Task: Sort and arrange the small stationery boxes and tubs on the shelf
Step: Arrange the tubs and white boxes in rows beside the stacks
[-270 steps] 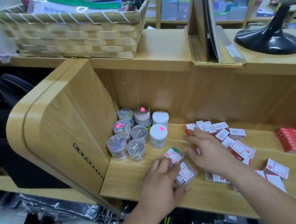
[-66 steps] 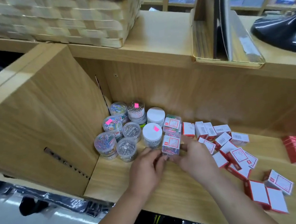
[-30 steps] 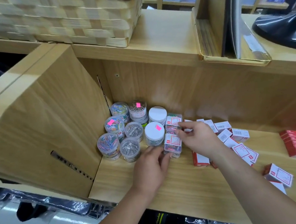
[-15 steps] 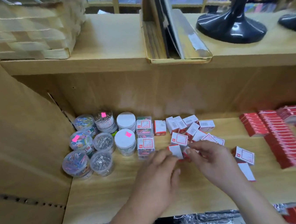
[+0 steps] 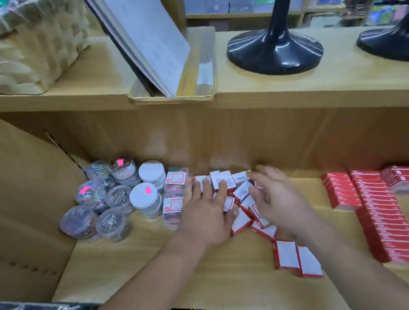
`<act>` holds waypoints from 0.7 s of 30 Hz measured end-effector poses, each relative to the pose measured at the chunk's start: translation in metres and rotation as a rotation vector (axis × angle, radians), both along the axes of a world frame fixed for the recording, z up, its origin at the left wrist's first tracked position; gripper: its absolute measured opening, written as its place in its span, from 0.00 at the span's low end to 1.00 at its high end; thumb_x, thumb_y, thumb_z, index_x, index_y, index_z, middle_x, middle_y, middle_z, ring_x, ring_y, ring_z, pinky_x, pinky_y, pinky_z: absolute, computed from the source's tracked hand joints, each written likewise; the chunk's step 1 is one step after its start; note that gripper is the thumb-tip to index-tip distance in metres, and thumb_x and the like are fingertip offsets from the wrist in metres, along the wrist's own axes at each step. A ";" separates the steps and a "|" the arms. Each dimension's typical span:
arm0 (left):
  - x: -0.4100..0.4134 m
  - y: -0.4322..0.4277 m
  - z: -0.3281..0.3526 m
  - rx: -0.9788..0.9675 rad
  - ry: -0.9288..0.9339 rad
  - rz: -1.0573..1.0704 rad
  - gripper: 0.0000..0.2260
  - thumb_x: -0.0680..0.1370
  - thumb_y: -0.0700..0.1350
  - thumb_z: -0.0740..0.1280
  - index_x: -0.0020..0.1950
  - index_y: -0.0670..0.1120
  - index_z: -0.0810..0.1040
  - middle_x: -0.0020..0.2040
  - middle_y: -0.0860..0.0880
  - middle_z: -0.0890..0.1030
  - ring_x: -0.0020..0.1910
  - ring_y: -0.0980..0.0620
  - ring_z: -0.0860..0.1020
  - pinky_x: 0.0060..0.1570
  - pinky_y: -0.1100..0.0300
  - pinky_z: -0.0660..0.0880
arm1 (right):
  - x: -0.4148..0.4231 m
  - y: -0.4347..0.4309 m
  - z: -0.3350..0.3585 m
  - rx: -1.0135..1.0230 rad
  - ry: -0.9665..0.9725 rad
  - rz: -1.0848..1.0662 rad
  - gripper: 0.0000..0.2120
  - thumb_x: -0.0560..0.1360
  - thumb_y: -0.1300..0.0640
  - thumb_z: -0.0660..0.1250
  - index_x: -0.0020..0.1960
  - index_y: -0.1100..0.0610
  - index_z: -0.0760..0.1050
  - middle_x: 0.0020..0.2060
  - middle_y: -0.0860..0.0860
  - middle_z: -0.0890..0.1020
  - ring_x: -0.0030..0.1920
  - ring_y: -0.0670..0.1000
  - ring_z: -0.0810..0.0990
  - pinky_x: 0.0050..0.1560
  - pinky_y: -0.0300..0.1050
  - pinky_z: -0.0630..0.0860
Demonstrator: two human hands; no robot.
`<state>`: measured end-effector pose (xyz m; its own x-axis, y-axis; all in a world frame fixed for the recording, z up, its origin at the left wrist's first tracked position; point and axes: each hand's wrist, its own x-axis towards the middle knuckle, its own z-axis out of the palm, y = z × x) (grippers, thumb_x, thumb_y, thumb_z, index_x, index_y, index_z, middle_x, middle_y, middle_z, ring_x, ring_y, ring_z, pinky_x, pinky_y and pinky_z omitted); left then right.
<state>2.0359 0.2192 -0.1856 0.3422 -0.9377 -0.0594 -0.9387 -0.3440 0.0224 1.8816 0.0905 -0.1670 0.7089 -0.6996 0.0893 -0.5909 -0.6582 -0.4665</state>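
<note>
Wooden shelf [image 5: 133, 260], busy middle: left hand [image 5: 204, 215] flat, fingers spread on the small boxes [image 5: 240, 191], right hand [image 5: 278, 197] loose-fingered over them. Shove too hard leftward and the tubs [image 5: 143, 199] nearby could topple.

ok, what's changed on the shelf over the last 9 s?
The clear boxes that lay loose at the front now stand beside the tubs. The red-and-white boxes are bunched closer toward the back. Left hand lies flat on them, right hand open. Tubs and red stacks unmoved.
</note>
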 end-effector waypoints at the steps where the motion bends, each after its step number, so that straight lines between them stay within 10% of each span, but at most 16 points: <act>1: -0.006 0.001 0.001 -0.014 0.013 -0.006 0.37 0.78 0.65 0.44 0.83 0.47 0.56 0.78 0.33 0.63 0.78 0.31 0.58 0.77 0.38 0.39 | 0.000 -0.005 -0.004 -0.014 0.024 0.049 0.21 0.80 0.47 0.58 0.69 0.53 0.75 0.67 0.52 0.76 0.70 0.55 0.70 0.69 0.54 0.71; 9: -0.038 0.030 -0.007 -0.131 0.124 -0.049 0.31 0.79 0.60 0.54 0.78 0.45 0.68 0.73 0.38 0.73 0.73 0.33 0.69 0.78 0.41 0.53 | -0.023 -0.015 -0.018 -0.003 0.163 0.127 0.30 0.78 0.34 0.46 0.73 0.42 0.71 0.72 0.49 0.71 0.72 0.55 0.67 0.71 0.57 0.67; 16: -0.030 0.063 -0.006 -0.354 0.437 -0.076 0.24 0.79 0.49 0.59 0.75 0.48 0.70 0.76 0.47 0.69 0.76 0.49 0.67 0.74 0.57 0.64 | -0.027 -0.008 0.004 -0.111 0.213 -0.010 0.18 0.80 0.43 0.60 0.66 0.46 0.78 0.60 0.51 0.77 0.66 0.55 0.70 0.66 0.52 0.69; 21: -0.030 0.087 -0.016 -0.369 0.489 0.003 0.19 0.74 0.55 0.67 0.62 0.48 0.80 0.73 0.48 0.73 0.69 0.51 0.71 0.67 0.73 0.60 | 0.008 0.019 -0.003 -0.014 0.132 0.160 0.26 0.79 0.38 0.55 0.74 0.47 0.69 0.79 0.49 0.63 0.80 0.54 0.56 0.77 0.56 0.59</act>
<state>2.0055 0.3064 -0.2020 0.3598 -0.9255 0.1183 -0.7885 -0.2339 0.5688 1.8901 0.1093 -0.1696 0.8170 -0.5767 -0.0031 -0.5339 -0.7543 -0.3821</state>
